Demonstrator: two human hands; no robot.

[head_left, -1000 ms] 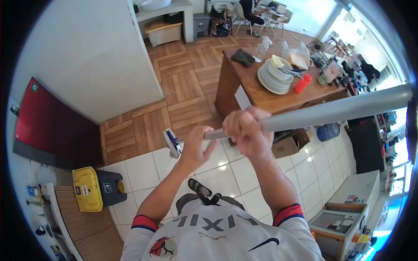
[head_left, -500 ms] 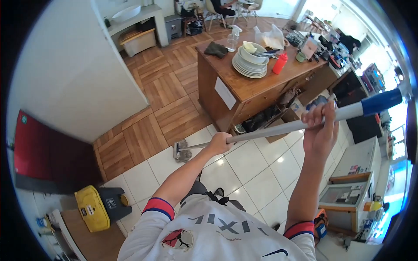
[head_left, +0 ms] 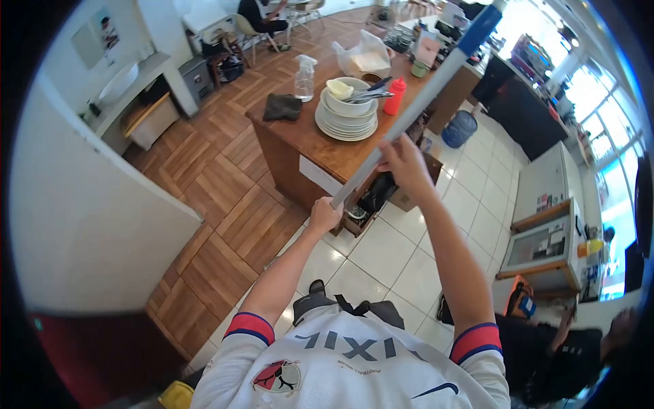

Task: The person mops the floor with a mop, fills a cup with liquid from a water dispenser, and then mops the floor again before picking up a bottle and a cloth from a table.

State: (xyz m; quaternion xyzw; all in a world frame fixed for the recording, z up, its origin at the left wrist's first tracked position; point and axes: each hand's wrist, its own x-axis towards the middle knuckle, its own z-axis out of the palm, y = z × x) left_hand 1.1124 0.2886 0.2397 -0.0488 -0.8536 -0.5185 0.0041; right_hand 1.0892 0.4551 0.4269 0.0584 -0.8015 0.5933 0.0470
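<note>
A mop (head_left: 417, 110) with a long grey handle and a blue end slants up to the right, past the wooden counter's edge. My left hand (head_left: 325, 217) is closed around the lower part of the handle. My right hand (head_left: 407, 167) is higher up, with its fingers curled against the handle. The mop's head is hidden behind my left arm. Just beyond the handle, a stack of white plates (head_left: 346, 128) with a bowl and cutlery on top stands on the wooden counter (head_left: 289, 136). A red squeeze bottle (head_left: 394, 96) is close to the handle.
A dark cloth (head_left: 283, 108), spray bottle (head_left: 304, 78) and plastic bag (head_left: 361, 56) lie on the counter. A blue water jug (head_left: 460, 129) stands on the tiles. Someone in dark clothes (head_left: 545, 358) is at lower right; another person (head_left: 257, 17) sits at the back.
The mop handle has swung to a steeper slant, its blue end moving left and up. My right hand has come down and left, nearer my left hand. A person has appeared at lower right.
</note>
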